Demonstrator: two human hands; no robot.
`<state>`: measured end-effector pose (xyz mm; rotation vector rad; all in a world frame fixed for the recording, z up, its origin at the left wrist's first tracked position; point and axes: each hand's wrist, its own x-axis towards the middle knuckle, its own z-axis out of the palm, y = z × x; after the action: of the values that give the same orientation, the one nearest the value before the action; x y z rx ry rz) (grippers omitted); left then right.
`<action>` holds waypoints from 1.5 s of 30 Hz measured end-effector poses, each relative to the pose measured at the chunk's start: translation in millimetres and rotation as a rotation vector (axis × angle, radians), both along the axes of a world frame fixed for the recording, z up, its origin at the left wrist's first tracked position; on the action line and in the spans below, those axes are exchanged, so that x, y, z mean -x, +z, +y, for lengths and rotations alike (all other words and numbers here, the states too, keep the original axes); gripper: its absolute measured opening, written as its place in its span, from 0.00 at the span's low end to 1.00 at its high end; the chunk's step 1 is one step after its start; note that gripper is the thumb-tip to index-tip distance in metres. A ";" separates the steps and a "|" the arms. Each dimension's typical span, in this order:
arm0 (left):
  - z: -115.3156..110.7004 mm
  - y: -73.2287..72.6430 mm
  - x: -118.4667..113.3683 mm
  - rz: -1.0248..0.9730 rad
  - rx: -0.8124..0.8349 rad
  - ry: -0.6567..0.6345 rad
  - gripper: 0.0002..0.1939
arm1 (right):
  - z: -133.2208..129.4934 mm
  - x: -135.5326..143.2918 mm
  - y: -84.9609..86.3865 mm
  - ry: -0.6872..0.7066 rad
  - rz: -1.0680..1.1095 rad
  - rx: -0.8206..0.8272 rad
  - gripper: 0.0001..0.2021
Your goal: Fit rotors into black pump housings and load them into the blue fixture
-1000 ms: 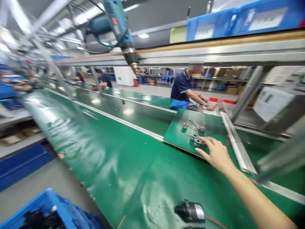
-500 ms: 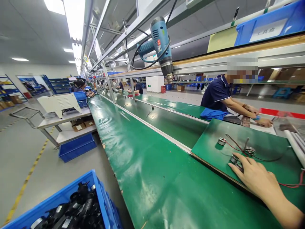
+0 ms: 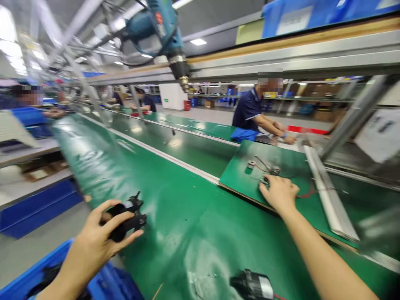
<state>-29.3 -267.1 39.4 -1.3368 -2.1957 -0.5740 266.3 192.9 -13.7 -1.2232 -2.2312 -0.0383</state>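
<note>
My left hand [image 3: 96, 233] is raised over the near edge of the green bench, its fingers wrapped round black plastic housings [image 3: 129, 214] with small prongs; there seem to be two side by side. Reaching onto a raised green board [image 3: 237, 179], my right hand [image 3: 281, 193] has thumb and fingertips closed on a small round metal motor [image 3: 265, 181], largely hidden by the fingers. Two similar wired motors lie just beyond, a silver one [image 3: 251, 165] and a darker one [image 3: 275, 170]. A black cylindrical unit with a silver label [image 3: 256, 285] rests on the bench close to me.
Below my left forearm stands a blue crate [image 3: 108, 281] with black parts inside. A heat gun [image 3: 170, 37] hangs from the overhead rail. Metal strips [image 3: 329, 196] lie along the board's right side. Across the line, a co-worker in a dark shirt [image 3: 246, 110] works with both hands.
My left hand has come into view with the black housings. The view has swung right and widened around the board, bringing the black unit into sight. My right hand remains at the motors.
</note>
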 end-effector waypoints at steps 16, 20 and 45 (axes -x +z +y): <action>239.4 -27.9 -98.4 0.049 0.303 -0.665 0.26 | -134.4 -115.9 79.1 0.227 0.368 -0.221 0.18; 243.5 -24.4 -111.4 -0.143 0.242 -0.723 0.26 | -161.9 -125.2 72.6 0.305 0.225 -0.238 0.20; 234.0 -82.9 -181.2 -0.734 0.172 -0.958 0.38 | -156.4 -68.4 3.8 0.314 0.042 0.091 0.35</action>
<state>152.0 -33.1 -43.5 -2.5940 -1.9787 -1.4186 334.7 36.5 -9.9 -0.8969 -2.3835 0.2121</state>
